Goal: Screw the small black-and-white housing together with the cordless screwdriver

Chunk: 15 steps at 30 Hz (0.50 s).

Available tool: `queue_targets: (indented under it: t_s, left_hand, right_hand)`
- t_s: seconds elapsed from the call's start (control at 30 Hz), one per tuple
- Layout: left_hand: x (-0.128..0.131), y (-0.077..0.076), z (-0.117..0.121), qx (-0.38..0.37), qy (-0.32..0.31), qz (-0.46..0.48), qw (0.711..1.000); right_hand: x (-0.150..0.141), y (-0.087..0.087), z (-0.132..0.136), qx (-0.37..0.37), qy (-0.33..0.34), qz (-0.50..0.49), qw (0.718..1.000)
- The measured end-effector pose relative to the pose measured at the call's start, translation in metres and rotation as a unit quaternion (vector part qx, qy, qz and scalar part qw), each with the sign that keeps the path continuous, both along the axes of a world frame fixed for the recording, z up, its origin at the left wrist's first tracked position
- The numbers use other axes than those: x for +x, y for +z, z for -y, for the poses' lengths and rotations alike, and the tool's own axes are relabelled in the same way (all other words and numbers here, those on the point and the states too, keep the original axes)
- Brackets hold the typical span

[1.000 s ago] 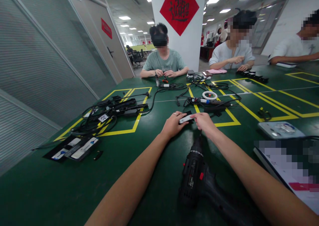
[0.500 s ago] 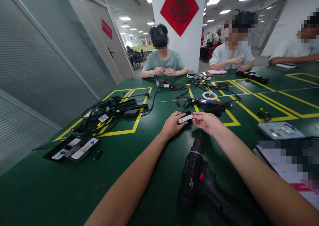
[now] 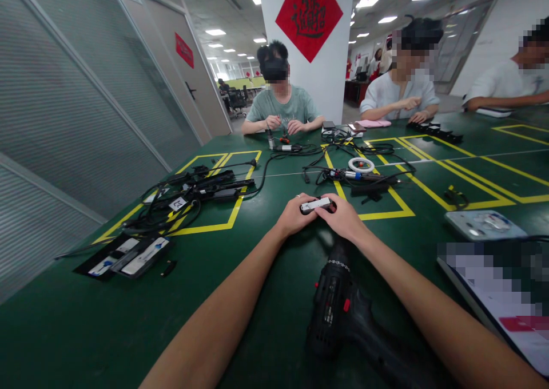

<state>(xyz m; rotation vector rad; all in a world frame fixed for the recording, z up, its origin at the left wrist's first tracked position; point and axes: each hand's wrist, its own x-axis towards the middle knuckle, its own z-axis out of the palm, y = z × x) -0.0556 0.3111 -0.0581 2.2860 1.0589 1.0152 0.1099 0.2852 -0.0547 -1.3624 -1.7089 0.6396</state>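
Between both hands is a small black piece with a white top face (image 3: 315,205), held just above or on the green table (image 3: 240,251); I cannot tell which. My left hand (image 3: 295,214) is closed on its left end. Closed around the right end is my right hand (image 3: 341,214), its thumb on the near side. Below the hands a black cordless drill (image 3: 332,303) lies on the table, chuck pointing away from me and handle toward the lower right. My right wrist hides the tip of its bit.
Left lie tangled black cables and parts (image 3: 206,191), with two flat black cases (image 3: 139,254) nearer. Beyond my hands are a white tape roll (image 3: 361,165) and cabled tools (image 3: 343,174). A metallic box (image 3: 484,224) is at right. A person (image 3: 281,103) works opposite.
My right hand has moved left and closed onto the piece's right end; before, its fingers were beside it. The piece has turned nearly level and shifted slightly left.
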Motion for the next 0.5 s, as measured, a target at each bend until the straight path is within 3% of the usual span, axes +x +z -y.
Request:
queue_targets:
  t_s: [0.13,0.27,0.4,0.5]
  left_hand:
    - [-0.002,0.001,-0.005,-0.062,-0.023,-0.019,0.998]
    - [-0.002,0.005,-0.009,-0.115,-0.028,-0.037,0.992]
    - [-0.006,0.017,-0.006,-0.064,0.018,-0.118,0.991]
    - [-0.017,0.037,0.005,-0.082,0.071,-0.225,0.968]
  right_hand:
    - [0.005,-0.006,-0.003,0.029,0.012,-0.009,0.999]
    - [0.010,0.002,-0.006,0.069,-0.013,-0.042,0.997]
    - [0.013,0.012,-0.005,0.106,-0.063,-0.080,0.989]
    - [0.013,0.011,-0.003,0.104,-0.065,-0.080,0.989]
